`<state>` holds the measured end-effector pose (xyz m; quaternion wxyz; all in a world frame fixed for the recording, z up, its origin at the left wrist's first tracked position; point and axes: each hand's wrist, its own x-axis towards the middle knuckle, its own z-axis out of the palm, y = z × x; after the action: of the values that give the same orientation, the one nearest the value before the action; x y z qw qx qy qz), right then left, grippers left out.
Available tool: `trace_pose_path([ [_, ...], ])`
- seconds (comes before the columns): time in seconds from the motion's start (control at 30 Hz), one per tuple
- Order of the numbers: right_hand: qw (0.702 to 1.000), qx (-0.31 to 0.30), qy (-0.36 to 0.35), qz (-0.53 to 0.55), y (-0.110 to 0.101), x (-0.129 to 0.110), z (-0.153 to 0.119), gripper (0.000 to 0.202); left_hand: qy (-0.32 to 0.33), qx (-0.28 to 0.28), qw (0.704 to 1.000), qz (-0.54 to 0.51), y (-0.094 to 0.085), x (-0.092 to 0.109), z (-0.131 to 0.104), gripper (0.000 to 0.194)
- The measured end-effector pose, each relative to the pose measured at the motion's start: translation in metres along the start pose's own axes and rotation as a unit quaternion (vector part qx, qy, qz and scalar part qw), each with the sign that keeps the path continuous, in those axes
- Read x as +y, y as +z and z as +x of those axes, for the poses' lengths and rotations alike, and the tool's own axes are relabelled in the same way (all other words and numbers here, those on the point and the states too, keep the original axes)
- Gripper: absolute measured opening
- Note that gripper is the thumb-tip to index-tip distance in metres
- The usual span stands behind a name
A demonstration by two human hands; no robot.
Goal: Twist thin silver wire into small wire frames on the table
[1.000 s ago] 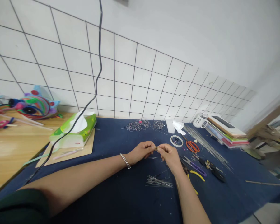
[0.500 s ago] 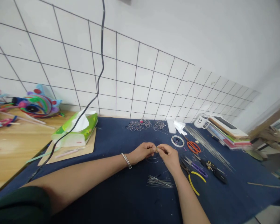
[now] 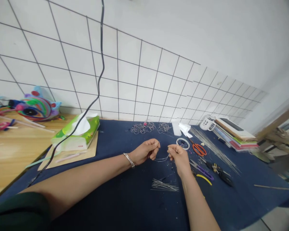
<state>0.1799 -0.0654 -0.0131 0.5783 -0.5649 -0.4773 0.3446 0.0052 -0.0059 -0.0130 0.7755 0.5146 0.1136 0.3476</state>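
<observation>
A thin, pale wire (image 3: pixel 162 159) curves in a shallow loop between my two hands, above the dark blue cloth. My left hand (image 3: pixel 148 150), with a silver bangle at the wrist, pinches one side of it. At the other side, the wire is held between the fingertips of my right hand (image 3: pixel 179 157). A small gap separates the hands. Below them on the cloth lies a small pile of short, straight wires (image 3: pixel 164 185). Whatever else the fingertips may hold is too small to make out.
Tangled wire pieces (image 3: pixel 143 128) lie near the wall. To the right are a white ring-shaped dish (image 3: pixel 183 139), orange-handled scissors (image 3: pixel 199 149), purple snips (image 3: pixel 205 173), black pliers (image 3: pixel 225 178), long wires (image 3: pixel 215 149) and a mug (image 3: pixel 206 124). A tissue pack (image 3: pixel 90 130) sits left.
My hands, close together at the fingertips before, have moved apart, and the curved wire now shows between them. My right hand has shifted right, partly covering the yellow-handled pliers.
</observation>
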Motion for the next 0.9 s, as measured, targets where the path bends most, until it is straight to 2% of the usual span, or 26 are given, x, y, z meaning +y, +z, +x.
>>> trace_pose_path([
  [0.1,0.997,0.055,-0.004,0.058,-0.012,0.000,0.004,0.023,-0.005,-0.040,0.999,0.001,-0.003,0.003,0.001,0.019],
  [0.23,0.985,0.132,0.002,0.115,-0.027,0.003,0.011,0.026,-0.017,-0.060,0.998,0.012,-0.008,0.003,0.002,0.022],
  [0.37,0.980,0.153,0.006,0.127,-0.030,0.007,0.014,0.027,-0.036,-0.075,0.996,-0.014,-0.007,0.001,0.001,0.020],
  [0.53,0.987,0.101,0.033,0.123,-0.018,0.010,0.011,0.033,-0.006,-0.044,0.998,-0.036,-0.001,-0.001,-0.002,0.018],
  [0.73,0.999,0.002,0.040,0.019,0.008,0.017,0.002,0.038,0.013,-0.012,1.000,-0.021,0.002,-0.001,-0.002,0.020],
  [0.9,0.996,-0.051,0.066,0.034,0.019,0.018,-0.005,0.034,0.007,-0.007,0.999,-0.030,0.002,-0.002,-0.003,0.021],
])
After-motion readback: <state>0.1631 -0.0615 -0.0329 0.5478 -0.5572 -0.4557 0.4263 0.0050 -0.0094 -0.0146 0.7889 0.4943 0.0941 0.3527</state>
